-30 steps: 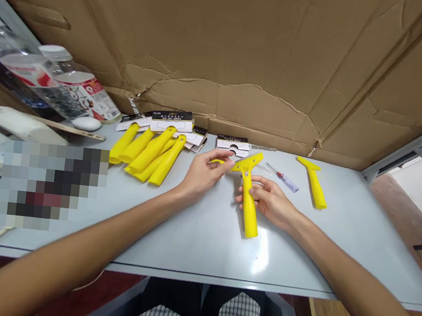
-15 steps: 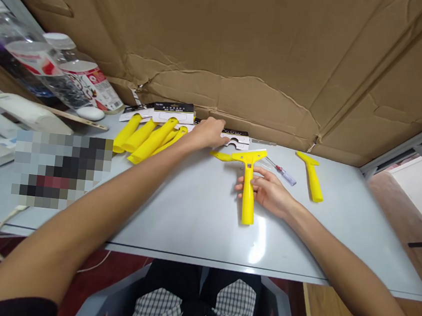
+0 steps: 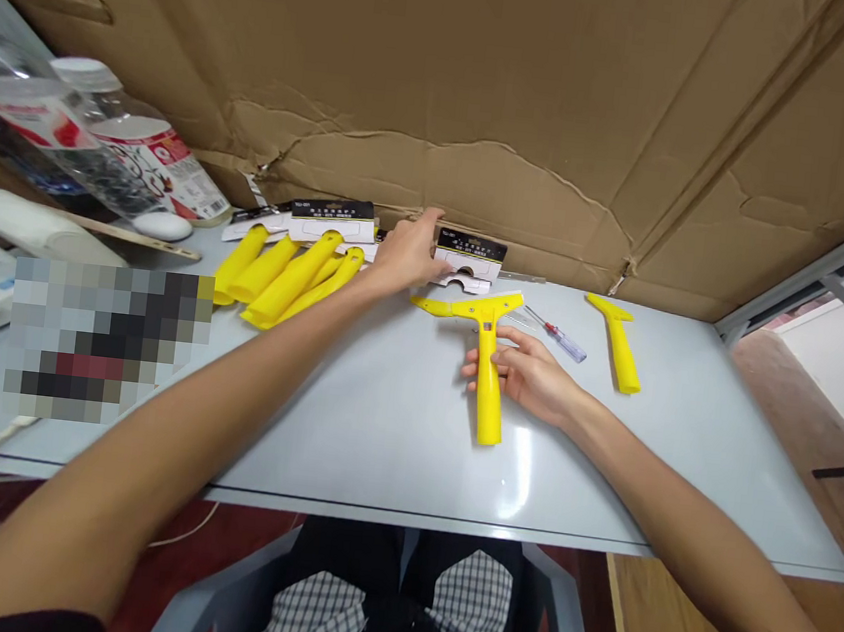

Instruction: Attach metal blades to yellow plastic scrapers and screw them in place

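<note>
My right hand [image 3: 532,376] is closed around the handle of a yellow scraper [image 3: 490,389], holding it upright over the table. The scraper's head points away from me, and a yellow piece [image 3: 432,306] sticks out from its left end. At the back, my left hand [image 3: 408,252] grips the left side of a black-and-white header card [image 3: 472,251] with a cut-out in it; its fingertips are partly hidden. Another such card [image 3: 463,284] lies under it. Left of that hand, several yellow scrapers [image 3: 294,277] with header cards lie in a row.
A screwdriver [image 3: 566,341] with a clear handle and another yellow scraper [image 3: 620,352] lie to the right. Plastic bottles [image 3: 159,163] and a white device [image 3: 31,225] stand at the left. A cardboard sheet [image 3: 447,77] walls the table's [image 3: 372,431] back.
My left hand has lifted a header card, whose black printed top now shows above the card below. My right hand still holds the scraper. The view has shifted slightly.
</note>
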